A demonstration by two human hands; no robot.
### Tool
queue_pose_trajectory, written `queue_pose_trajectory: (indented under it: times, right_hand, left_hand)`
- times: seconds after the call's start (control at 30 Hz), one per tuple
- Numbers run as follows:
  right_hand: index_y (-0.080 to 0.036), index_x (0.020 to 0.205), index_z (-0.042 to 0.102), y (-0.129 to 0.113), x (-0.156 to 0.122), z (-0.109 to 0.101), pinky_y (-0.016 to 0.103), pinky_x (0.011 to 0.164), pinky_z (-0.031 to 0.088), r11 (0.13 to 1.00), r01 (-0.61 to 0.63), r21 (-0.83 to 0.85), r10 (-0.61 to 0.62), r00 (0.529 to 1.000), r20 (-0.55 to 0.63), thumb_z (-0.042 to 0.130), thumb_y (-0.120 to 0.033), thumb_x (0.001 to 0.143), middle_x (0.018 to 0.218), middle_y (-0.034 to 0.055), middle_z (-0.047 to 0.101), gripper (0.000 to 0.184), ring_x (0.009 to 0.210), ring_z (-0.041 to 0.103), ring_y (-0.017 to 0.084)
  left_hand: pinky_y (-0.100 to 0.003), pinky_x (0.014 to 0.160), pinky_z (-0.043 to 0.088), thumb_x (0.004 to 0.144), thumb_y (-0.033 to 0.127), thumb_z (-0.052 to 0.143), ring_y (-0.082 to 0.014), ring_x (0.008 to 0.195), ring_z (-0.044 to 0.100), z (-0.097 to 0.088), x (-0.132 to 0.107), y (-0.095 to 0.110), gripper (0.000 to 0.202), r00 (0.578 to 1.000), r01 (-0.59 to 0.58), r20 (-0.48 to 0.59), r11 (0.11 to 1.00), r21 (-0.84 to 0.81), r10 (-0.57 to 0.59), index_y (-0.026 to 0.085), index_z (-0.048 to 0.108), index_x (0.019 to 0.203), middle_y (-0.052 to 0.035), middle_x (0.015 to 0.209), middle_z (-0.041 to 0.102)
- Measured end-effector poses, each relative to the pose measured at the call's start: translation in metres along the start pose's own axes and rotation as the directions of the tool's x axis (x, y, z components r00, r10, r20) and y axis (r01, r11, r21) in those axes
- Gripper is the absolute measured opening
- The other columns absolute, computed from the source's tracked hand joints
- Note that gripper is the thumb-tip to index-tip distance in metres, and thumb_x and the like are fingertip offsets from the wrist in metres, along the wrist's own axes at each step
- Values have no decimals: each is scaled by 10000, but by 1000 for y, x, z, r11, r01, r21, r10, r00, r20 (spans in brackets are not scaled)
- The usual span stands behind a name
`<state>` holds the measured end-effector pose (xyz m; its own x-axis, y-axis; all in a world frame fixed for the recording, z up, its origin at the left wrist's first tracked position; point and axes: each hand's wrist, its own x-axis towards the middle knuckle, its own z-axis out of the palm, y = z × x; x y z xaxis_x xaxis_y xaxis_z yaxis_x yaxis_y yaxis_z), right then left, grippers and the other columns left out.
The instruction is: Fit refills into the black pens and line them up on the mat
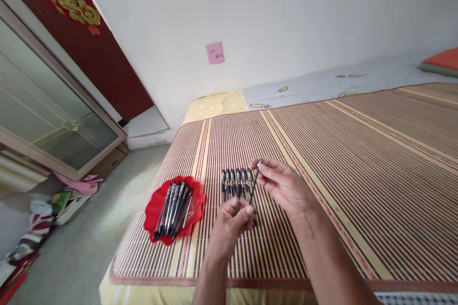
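My left hand (pixel 231 224) is closed round a black pen (pixel 238 192), whose dark end sticks up between the fingers. A thin dark rod, apparently a pen refill (pixel 254 186), slants up from my left thumb to my right hand (pixel 281 183). My right thumb and fingertips pinch its upper end, near a small pale tip. Behind my left hand, several black-capped pens (pixel 232 176) lie side by side on the striped mat (pixel 293 248); their lower parts are mostly hidden. To the left, a red scalloped plate (pixel 152 207) holds a pile of several more pens (pixel 173 207).
The mat covers a bed beside a white wall bearing a pink note (pixel 215 53). A patterned sheet (pixel 304 86) runs along the far side, with an orange cushion (pixel 442 59) at far right. Left of the bed are concrete floor (pixel 118 190) and a glass-panelled door (pixel 53 90).
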<state>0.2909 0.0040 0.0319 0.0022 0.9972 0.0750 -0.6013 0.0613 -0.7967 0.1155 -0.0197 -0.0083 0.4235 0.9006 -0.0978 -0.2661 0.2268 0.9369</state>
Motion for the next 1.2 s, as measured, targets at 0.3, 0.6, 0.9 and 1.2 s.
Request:
queue_pose_trajectory:
  times: [0.3, 0.6, 0.9, 1.2]
  right_hand:
    - [-208, 910, 795, -2, -2, 5, 254, 692, 502, 999, 10, -51, -8, 999, 39, 812, -298, 773, 980, 58, 729, 165, 754, 574, 111]
    - [-204, 853, 714, -1, -2, 6, 224, 613, 467, 963, 65, -262, -65, 998, 6, 818, -343, 804, 888, 26, 727, 180, 683, 561, 93]
    - [-187, 877, 689, 4, -5, 22, 271, 583, 519, 852, 170, -494, -234, 970, -70, 790, -430, 811, 793, 33, 705, 272, 641, 606, 129]
    - [-221, 771, 628, 22, -5, 30, 282, 531, 473, 787, 11, -616, -53, 997, -50, 748, -327, 807, 669, 0, 643, 164, 608, 610, 157]
  left_hand:
    - [-189, 488, 266, 884, 498, 714, -51, 456, 374, 1, 2, -3, 362, 983, -111, -135, 987, 115, 126, 155, 643, 793, 41, 534, 580]
    - [-208, 548, 370, 869, 423, 750, -83, 497, 497, 1, 2, -2, 336, 973, -161, -129, 965, 206, 189, 175, 584, 715, 39, 529, 587]
    - [-203, 497, 304, 966, 587, 543, -86, 524, 420, 6, 1, 0, 450, 965, -144, -196, 975, 168, 176, 163, 645, 858, 10, 635, 588]
    - [-237, 532, 355, 1003, 578, 466, -121, 572, 425, 20, -5, 9, 496, 955, -196, -138, 907, 374, 263, 185, 578, 722, 14, 647, 523]
